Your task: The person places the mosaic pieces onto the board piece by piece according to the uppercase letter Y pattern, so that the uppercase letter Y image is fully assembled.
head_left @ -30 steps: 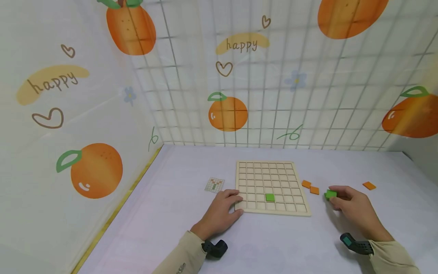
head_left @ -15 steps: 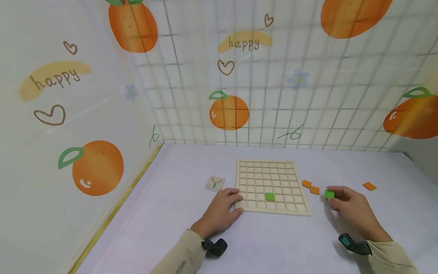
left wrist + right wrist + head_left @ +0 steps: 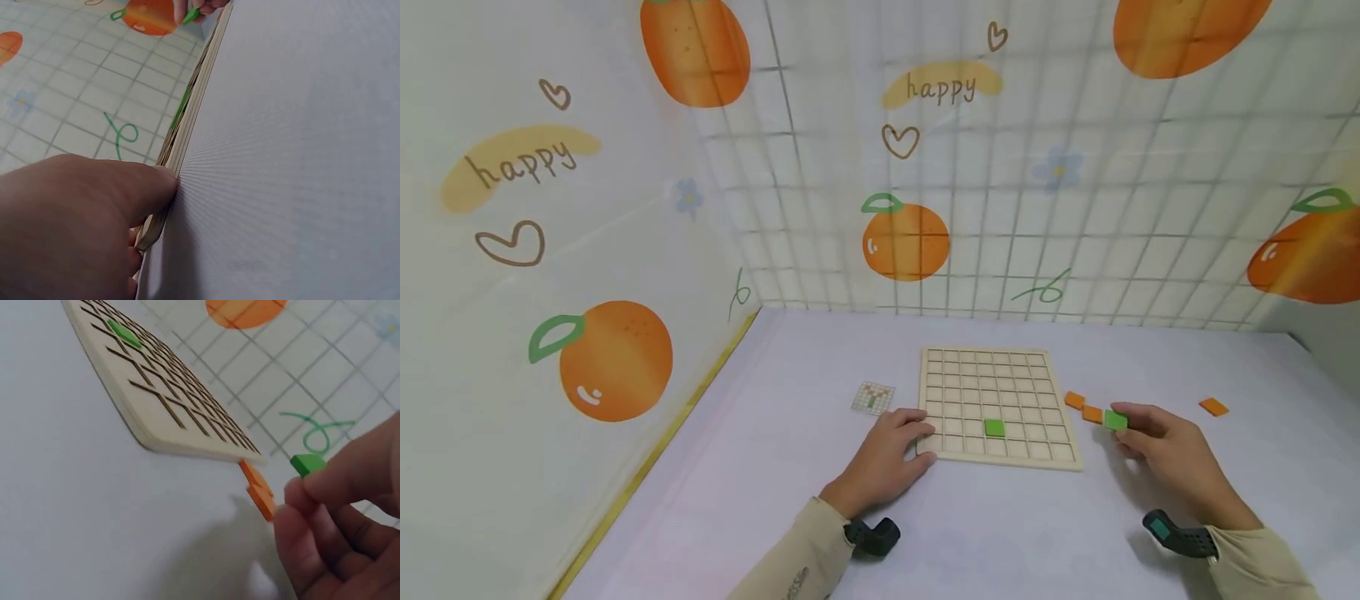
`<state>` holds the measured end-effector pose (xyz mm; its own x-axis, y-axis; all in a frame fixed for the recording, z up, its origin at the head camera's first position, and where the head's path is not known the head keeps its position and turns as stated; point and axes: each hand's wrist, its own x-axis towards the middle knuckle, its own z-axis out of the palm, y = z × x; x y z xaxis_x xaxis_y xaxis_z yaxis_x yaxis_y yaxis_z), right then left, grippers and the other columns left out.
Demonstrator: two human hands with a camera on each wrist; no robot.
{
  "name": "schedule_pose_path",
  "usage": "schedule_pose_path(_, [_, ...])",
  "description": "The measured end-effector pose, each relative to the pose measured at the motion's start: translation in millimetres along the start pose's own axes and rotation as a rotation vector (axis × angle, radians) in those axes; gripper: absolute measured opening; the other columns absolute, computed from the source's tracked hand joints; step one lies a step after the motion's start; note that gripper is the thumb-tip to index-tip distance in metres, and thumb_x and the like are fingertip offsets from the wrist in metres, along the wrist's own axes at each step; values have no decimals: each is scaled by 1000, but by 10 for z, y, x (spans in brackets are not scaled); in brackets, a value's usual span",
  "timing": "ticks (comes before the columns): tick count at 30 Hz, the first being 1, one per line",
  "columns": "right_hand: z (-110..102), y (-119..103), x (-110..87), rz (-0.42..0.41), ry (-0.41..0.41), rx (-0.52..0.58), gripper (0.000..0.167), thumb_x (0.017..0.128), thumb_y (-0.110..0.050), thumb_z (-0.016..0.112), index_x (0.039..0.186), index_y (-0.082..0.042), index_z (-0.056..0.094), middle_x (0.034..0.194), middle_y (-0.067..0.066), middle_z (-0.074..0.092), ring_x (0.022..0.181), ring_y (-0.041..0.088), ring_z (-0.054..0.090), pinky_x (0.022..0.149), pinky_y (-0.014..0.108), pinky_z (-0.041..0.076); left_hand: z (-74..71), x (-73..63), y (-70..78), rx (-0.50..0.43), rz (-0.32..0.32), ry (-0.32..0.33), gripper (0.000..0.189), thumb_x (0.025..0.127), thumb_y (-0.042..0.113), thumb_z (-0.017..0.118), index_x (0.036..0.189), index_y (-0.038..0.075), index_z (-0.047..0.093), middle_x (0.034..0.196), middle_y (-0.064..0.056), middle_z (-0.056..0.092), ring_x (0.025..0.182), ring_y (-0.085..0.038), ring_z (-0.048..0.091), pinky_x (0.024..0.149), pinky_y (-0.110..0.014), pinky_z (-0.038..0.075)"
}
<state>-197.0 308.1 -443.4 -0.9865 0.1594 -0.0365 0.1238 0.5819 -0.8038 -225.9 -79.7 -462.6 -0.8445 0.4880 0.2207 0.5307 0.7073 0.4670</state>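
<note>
A square wooden grid board (image 3: 996, 465) lies on the table, with one green square tile (image 3: 995, 427) in a cell of a lower row. My left hand (image 3: 886, 458) holds the board by its near left corner, thumb and fingers bent at the edge; in the left wrist view the thumb (image 3: 140, 187) meets the rim. Right of the board, my right hand (image 3: 1165, 442) pinches a second green tile (image 3: 306, 464) between thumb and fingers, raised off the table. Two orange tiles (image 3: 1092, 414) lie touching between the board and that hand.
Farther right lies another orange tile (image 3: 1213, 407). A small printed pattern card (image 3: 873, 398) sits left of the board, close to my left fingers. Fabric walls with orange prints (image 3: 906, 242) close off the back and left side.
My right hand has shifted slightly left with the green tile, which now shows a flatter face beside the orange tiles. The left hand stays at the board's corner. The head view tilts down slightly.
</note>
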Motion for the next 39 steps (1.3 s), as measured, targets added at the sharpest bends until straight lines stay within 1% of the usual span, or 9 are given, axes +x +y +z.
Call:
schedule_pose_path(4, [39, -61, 2, 19, -70, 86, 54, 102, -22, 57, 149, -1, 43, 137, 24, 52, 99, 23, 60, 73, 22, 55, 1, 11, 8, 9, -1, 1, 38, 97, 32, 65, 131, 16, 66, 146, 2, 50, 132, -19, 44, 109, -37, 39])
schedule_pose_path(6, [63, -98, 3, 15, -91, 98, 54, 101, -23, 58, 149, -2, 44, 138, 22, 53, 99, 21, 60, 75, 23, 55, -7, 8, 14, 13, -1, 0, 38, 97, 32, 66, 131, 15, 66, 146, 1, 50, 132, -19, 44, 109, -37, 39])
schedule_pose_path(13, [104, -214, 21, -42, -111, 112, 53, 99, -23, 60, 147, -3, 47, 138, 20, 54, 101, 15, 60, 77, 23, 54, -35, 17, 18, 16, 4, 7, 38, 97, 32, 66, 131, 15, 66, 146, 0, 50, 133, -20, 44, 110, -37, 39])
schedule_pose_path(18, [169, -246, 69, -85, -169, 178, 55, 99, -22, 63, 148, -4, 47, 141, 19, 52, 106, 13, 59, 82, 23, 54, -36, 10, 30, 3, -11, 1, 38, 96, 31, 67, 130, 14, 67, 145, 0, 50, 133, -20, 44, 110, -37, 38])
schedule_pose_path(21, [223, -266, 102, -97, -198, 206, 54, 98, -20, 63, 148, -4, 47, 140, 19, 53, 107, 16, 60, 83, 25, 54, -36, 5, 35, 6, -5, 7, 37, 95, 30, 68, 128, 13, 68, 145, -1, 51, 133, -21, 44, 110, -38, 39])
schedule_pose_path(24, [264, -295, 132, -95, -196, 191, 52, 98, -19, 62, 147, -5, 48, 138, 18, 55, 106, 19, 60, 81, 25, 54, -30, 10, 36, -5, 14, 19, 36, 95, 30, 68, 127, 12, 69, 144, -2, 51, 133, -22, 45, 109, -39, 40])
schedule_pose_path(27, [300, -336, 160, -100, -196, 187, 51, 98, -18, 62, 146, -6, 50, 134, 18, 57, 105, 21, 62, 81, 26, 54, -32, 15, 28, -13, 18, 21, 36, 95, 31, 68, 127, 13, 69, 144, -2, 51, 133, -22, 44, 109, -39, 39])
schedule_pose_path(33, [385, -417, 194, -118, -220, 226, 51, 98, -15, 61, 146, -3, 49, 131, 20, 59, 104, 24, 65, 82, 28, 55, -30, 6, 20, -22, -2, 10, 35, 96, 31, 68, 127, 14, 69, 144, -1, 51, 134, -21, 44, 110, -39, 39])
schedule_pose_path(39, [486, -480, 229, -124, -233, 258, 49, 97, -9, 59, 145, -1, 50, 134, 21, 56, 106, 20, 65, 81, 29, 57, -33, 5, 10, -19, 4, 12, 35, 96, 32, 67, 126, 14, 69, 145, -2, 50, 134, -22, 43, 109, -39, 40])
